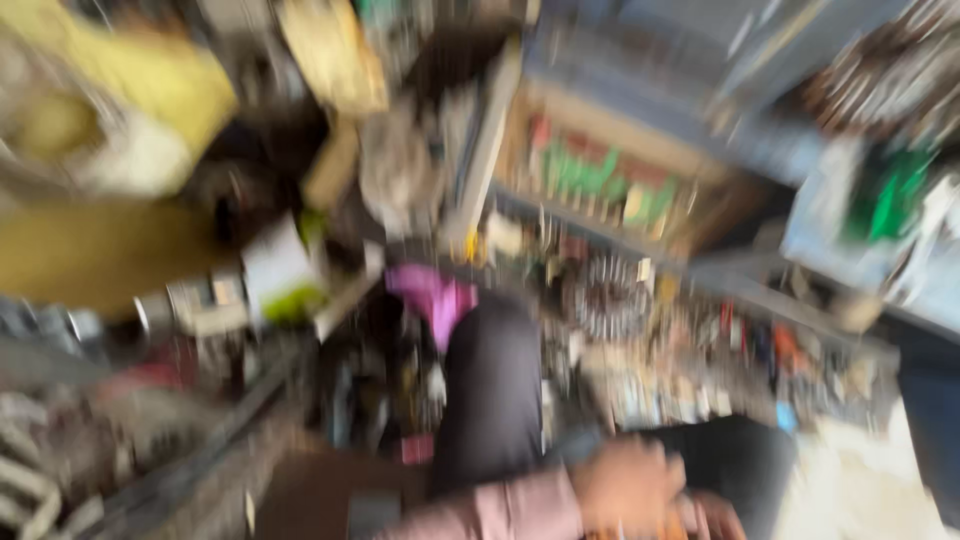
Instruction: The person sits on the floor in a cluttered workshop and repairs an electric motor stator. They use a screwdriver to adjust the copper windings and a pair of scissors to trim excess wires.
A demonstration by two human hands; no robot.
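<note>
The whole view is smeared by motion. At the bottom edge my left hand [628,488] comes out of a pink sleeve [505,512]; its fingers look curled, but the blur hides whether it holds anything. Just right of it, part of my right hand [716,517] shows at the frame's edge, touching or close to the left one. Both hands lie by a dark-trousered leg [490,390] and a dark knee [735,460].
Clutter surrounds the legs: a magenta object [435,295] beyond the leg, a round toothed metal part [605,295], an open box of green and red items [600,180], yellow cloth or bags [150,90], a white and green pack [280,270] and small parts on the floor.
</note>
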